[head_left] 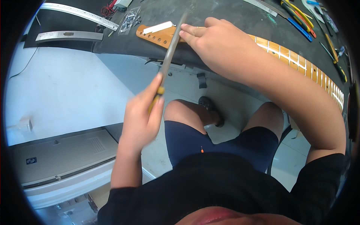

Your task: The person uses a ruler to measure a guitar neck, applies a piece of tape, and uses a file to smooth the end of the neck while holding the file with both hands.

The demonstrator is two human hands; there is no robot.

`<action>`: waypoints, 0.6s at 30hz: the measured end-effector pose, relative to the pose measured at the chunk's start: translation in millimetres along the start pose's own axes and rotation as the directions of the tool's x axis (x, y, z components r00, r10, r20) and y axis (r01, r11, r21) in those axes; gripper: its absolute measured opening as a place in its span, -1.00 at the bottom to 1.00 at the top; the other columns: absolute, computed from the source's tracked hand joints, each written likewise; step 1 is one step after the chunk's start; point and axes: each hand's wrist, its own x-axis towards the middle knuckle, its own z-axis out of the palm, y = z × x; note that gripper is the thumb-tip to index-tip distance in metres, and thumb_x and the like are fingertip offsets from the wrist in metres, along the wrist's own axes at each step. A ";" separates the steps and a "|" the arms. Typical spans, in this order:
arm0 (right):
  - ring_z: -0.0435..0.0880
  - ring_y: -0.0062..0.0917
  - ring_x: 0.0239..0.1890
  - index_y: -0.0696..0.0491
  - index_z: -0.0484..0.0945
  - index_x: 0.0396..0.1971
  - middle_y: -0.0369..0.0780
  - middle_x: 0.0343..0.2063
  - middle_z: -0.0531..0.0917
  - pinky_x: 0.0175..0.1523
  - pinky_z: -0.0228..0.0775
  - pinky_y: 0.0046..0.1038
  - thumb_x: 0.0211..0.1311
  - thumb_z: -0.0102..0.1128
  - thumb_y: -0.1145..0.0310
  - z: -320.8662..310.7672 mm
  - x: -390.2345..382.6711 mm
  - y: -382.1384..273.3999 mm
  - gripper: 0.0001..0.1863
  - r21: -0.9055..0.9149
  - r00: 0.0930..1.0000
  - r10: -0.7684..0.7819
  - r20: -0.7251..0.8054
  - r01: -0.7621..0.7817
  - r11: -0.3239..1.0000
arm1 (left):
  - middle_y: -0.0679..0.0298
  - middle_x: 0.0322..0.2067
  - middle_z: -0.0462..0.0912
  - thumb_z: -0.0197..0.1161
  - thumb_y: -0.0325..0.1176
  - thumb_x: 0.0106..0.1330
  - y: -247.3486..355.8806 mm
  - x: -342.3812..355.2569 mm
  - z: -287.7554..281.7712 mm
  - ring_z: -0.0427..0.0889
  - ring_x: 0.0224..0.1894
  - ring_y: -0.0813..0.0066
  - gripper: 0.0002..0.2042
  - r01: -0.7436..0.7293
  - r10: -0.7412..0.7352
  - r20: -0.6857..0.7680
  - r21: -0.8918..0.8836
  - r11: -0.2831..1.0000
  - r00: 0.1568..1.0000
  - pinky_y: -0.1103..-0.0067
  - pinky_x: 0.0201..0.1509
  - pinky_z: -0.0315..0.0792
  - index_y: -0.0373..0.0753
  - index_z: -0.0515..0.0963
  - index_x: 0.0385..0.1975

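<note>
A long flat metal file (173, 45) with a yellow and dark handle slants across the headstock end of a wooden guitar neck (317, 73). Closed around its handle is my left hand (141, 114), slightly blurred, in front of the bench edge. My right hand (215, 41) lies over the neck beside the headstock (154, 38), two fingertips against or very near the file. Its other fingers curl over the far side, and the neck beneath is partly hidden. White strips line the frets of the fingerboard. On the headstock lies a white strip (159, 27).
The dark bench mat (161, 13) carries a metal ruler (80, 14), a steel straightedge (69, 36) and a small clear bag of hardware (130, 19). Pliers (298, 17), a blue-handled tool (300, 29) and screwdrivers (339, 69) lie at the right. My legs are below the bench edge.
</note>
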 end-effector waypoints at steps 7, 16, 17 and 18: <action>0.81 -0.24 0.04 0.20 0.69 0.35 -0.15 0.39 0.73 0.12 0.73 -0.28 0.41 0.31 0.42 -2.2 7.6 -1.9 -0.48 0.001 1.000 0.001 0.001 -0.001 1.000 | -0.15 -0.08 0.83 0.28 -0.57 0.51 6.8 29.8 -6.1 0.84 -0.06 -0.15 -0.45 0.125 -0.126 0.075 0.016 0.992 0.989 0.32 0.14 0.64 -0.34 0.52 0.52; 0.82 -0.23 0.03 0.18 0.69 0.37 -0.12 0.40 0.72 0.10 0.74 -0.26 0.39 0.32 0.43 -1.3 5.5 -2.3 -0.46 0.004 1.000 0.026 0.005 -0.026 1.000 | -0.10 -0.04 0.84 0.25 -0.61 0.49 -5.4 29.4 -3.0 0.83 -0.04 0.05 -0.41 -0.027 0.024 0.043 0.057 0.998 0.999 0.38 0.18 0.61 -0.34 0.52 0.54; 0.82 -0.23 0.04 0.18 0.69 0.37 -0.11 0.40 0.72 0.11 0.74 -0.25 0.39 0.32 0.43 0.9 3.2 -2.7 -0.45 0.015 1.000 0.022 -0.001 -0.022 1.000 | -0.07 -0.04 0.83 0.25 -0.61 0.50 -7.0 26.3 0.9 0.80 -0.08 0.15 -0.42 -0.036 0.034 0.046 0.046 0.998 0.998 0.43 0.17 0.59 -0.34 0.51 0.55; 0.82 -0.23 0.04 0.18 0.69 0.37 -0.11 0.40 0.72 0.11 0.74 -0.25 0.39 0.33 0.42 3.3 0.8 -3.5 -0.45 0.027 1.000 0.020 -0.007 -0.020 0.999 | -0.05 -0.04 0.83 0.24 -0.61 0.51 -8.8 24.2 1.7 0.77 -0.12 0.24 -0.42 -0.040 0.038 0.049 0.034 0.999 0.998 0.49 0.15 0.57 -0.34 0.51 0.56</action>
